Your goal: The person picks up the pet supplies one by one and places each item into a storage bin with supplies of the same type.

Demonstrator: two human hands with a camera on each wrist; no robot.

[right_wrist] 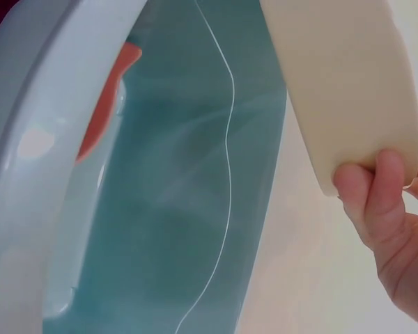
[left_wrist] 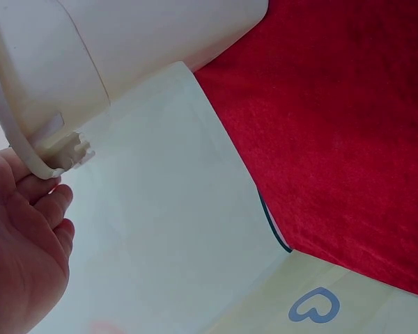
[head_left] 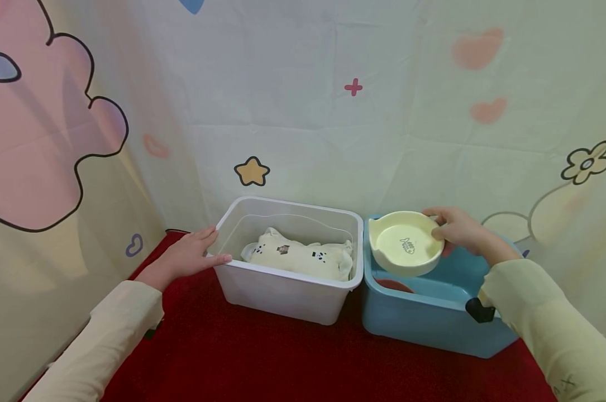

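Note:
My right hand (head_left: 456, 229) pinches the right rim of a cream cat-eared bowl (head_left: 405, 243) with a fishbone drawing inside. It holds the bowl tilted above the blue bin (head_left: 423, 324). In the right wrist view, two fingertips (right_wrist: 386, 184) press the bowl's outer side (right_wrist: 348, 83). My left hand (head_left: 189, 254) rests on the front left corner of the white bin (head_left: 287, 298), thumb over the front rim. In the left wrist view, its relaxed fingers (left_wrist: 52, 205) touch the bin's rim (left_wrist: 14, 132). A cream cushion (head_left: 292, 257) with small animal prints lies in the white bin.
An orange-red object (right_wrist: 104, 104) lies inside the blue bin near its front wall, partly hidden. Both bins stand side by side on a red cloth (head_left: 262, 357). A printed curtain (head_left: 303, 111) hangs right behind them and along the left.

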